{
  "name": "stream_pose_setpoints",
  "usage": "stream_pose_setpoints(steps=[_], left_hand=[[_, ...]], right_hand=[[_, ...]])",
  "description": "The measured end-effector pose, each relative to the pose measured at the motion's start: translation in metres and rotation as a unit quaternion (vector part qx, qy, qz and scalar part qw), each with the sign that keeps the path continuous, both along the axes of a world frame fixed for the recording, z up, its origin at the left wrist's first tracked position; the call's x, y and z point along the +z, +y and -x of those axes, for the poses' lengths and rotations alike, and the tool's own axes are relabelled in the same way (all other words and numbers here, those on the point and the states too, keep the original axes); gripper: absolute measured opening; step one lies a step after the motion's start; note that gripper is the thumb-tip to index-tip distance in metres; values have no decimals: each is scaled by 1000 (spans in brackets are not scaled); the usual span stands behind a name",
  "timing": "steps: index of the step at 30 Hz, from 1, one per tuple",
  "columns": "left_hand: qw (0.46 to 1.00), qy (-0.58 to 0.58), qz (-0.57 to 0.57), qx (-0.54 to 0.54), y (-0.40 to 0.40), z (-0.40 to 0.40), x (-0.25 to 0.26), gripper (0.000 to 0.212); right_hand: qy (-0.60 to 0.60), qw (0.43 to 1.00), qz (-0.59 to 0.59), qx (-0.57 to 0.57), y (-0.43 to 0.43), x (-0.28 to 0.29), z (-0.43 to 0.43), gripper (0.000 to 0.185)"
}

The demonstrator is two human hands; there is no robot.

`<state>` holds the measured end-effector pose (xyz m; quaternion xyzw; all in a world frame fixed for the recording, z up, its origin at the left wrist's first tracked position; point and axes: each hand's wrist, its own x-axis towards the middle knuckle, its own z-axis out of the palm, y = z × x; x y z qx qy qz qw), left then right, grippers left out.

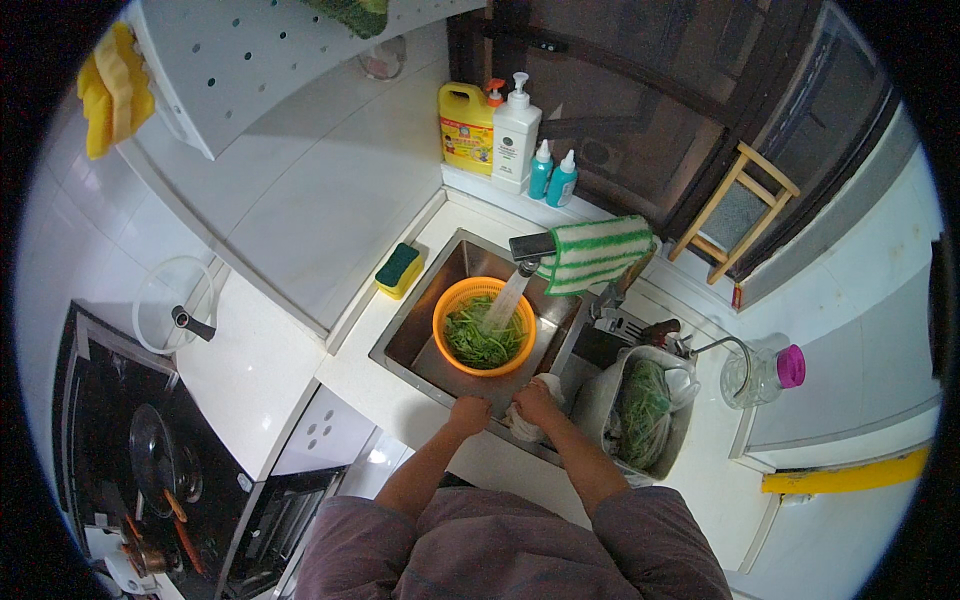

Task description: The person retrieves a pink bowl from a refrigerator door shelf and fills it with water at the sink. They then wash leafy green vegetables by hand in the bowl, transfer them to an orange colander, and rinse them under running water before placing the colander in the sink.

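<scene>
Water runs from the faucet point(529, 255) onto green leafy vegetables point(480, 337) in an orange plastic colander point(447, 355). The colander sits in the left basin of a stainless steel sink point(420, 371). My left hand point(471, 415) rests curled at the front rim of that basin; its fingertips are hidden. To its right, my right hand point(536, 403) is closed on a whitish cloth point(525, 427) that lies over the sink's edge beside the divider. Both hands are apart from the colander.
A tub point(681, 450) with bagged greens point(645, 412) stands right of the basin. A striped green-white cloth point(596, 255) hangs over the faucet. A sponge point(400, 270) lies at the back left. Bottles point(514, 142) line the sill; a glass jar point(750, 379) stands right, a cooktop point(97, 435) left.
</scene>
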<state>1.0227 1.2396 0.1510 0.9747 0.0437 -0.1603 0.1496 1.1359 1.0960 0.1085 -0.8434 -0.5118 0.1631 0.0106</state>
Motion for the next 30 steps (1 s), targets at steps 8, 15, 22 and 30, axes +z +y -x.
stream_pose_setpoints(steps=[8,15,22,30], left_hand=[[1000,-11,3,-1,3,2,-11,23],[1000,15,12,4,1,0,-5,25],[1000,0,6,5,0,1,-12,25],[1000,-15,21,3,2,2,-15,25]], right_hand=[[-2,1000,27,13,4,5,0,17],[7,998,61,16,4,7,-1,18],[7,999,42,10,3,12,1,17],[7,999,49,14,5,15,0,15]])
